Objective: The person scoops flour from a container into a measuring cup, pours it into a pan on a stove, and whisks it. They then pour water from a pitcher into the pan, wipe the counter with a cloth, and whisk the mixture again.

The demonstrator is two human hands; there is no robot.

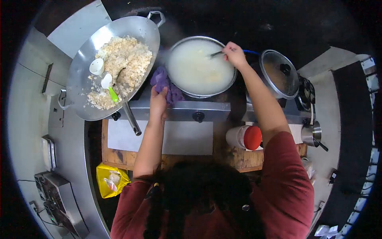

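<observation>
A wide metal pot (197,96) of cloudy whitish liquid stands on the stove. Closed around a thin-handled metal utensil (216,53), my right hand (234,54) is over the pot's far right side. The utensil's lower end is hidden in the liquid, so its kind does not show. Bunched at the pot's near left rim is a purple cloth (167,87), gripped by my left hand (158,102). To the left, a large wok (83,75) holds cooked rice (125,59). In it lie a white cup (96,66), a green-handled white spoon (109,87) and a long-handled metal ladle (129,113).
A glass-lidded pot (279,74) stands right of the large pot. On the wooden shelf (227,157) below sits a red-lidded container (244,138). A small saucepan (312,134) is at the far right. A yellow bag (104,179) stands at lower left.
</observation>
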